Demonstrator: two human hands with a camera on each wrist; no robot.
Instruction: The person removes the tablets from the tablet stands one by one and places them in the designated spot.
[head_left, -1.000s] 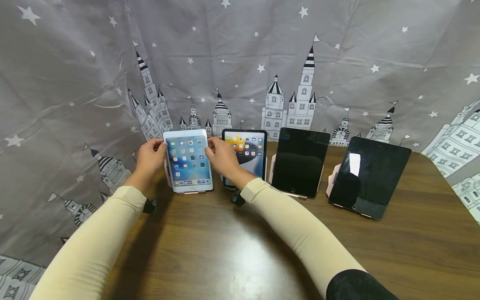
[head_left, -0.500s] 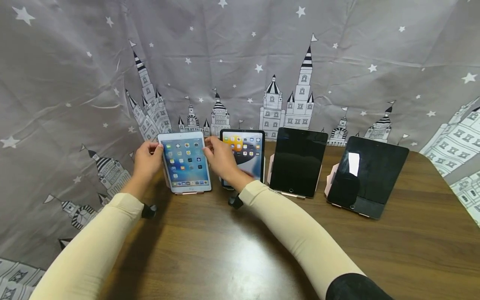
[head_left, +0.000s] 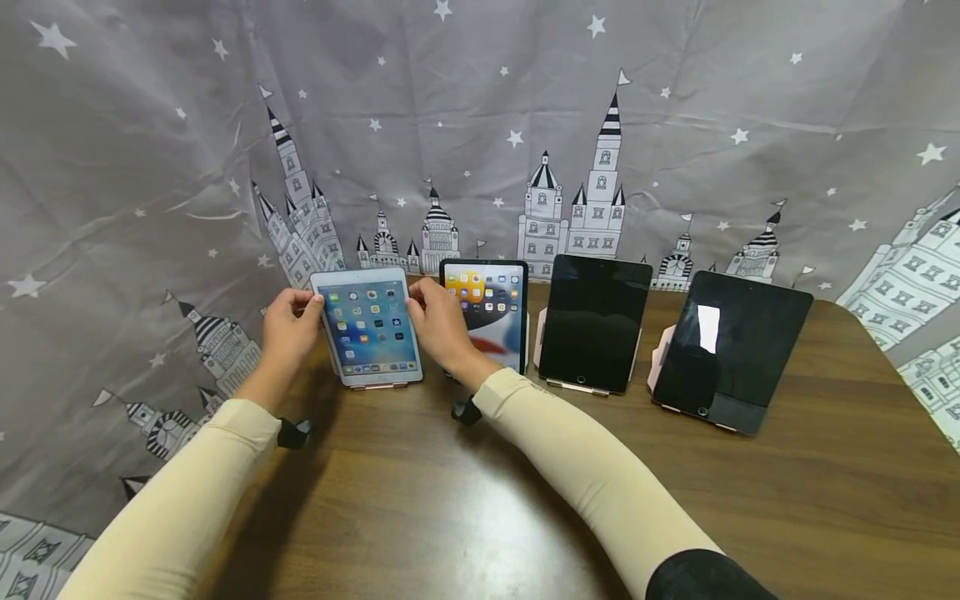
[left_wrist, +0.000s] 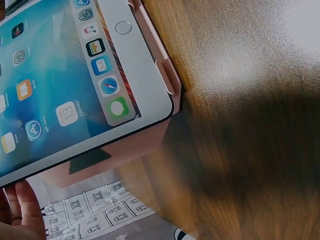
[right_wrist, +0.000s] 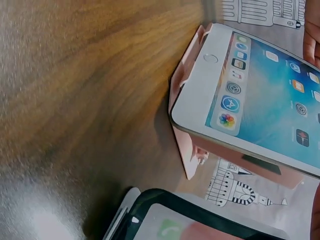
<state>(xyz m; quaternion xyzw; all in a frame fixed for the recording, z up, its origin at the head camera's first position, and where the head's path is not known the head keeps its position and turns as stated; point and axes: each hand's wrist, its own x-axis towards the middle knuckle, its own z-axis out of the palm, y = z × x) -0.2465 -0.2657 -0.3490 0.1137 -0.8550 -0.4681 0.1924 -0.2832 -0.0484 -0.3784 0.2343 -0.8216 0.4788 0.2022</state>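
Note:
A white tablet [head_left: 372,333] with a lit home screen leans on a pink stand [right_wrist: 186,90], its lower edge resting in the stand's small hooks. My left hand [head_left: 288,333] pinches the tablet's left edge near the top, thumb at the front. On the opposite edge, my right hand [head_left: 441,325] holds the upper right side with its thumb at the border. Fingertips behind the tablet are hidden in the head view. In the left wrist view, a few fingers [left_wrist: 30,210] show at the tablet's edge.
A black-framed tablet [head_left: 495,308] with a lit screen stands just right, partly behind my right hand. Two dark-screened tablets, one upright [head_left: 596,325] and one slanted [head_left: 731,354], stand on pink stands farther right. A grey castle-print curtain [head_left: 465,125] hangs behind the wooden table [head_left: 480,500].
The white tablet's top edge has shifted left and down, so it leans back a little more. Both hands have moved along with it. The other tablets keep their places.

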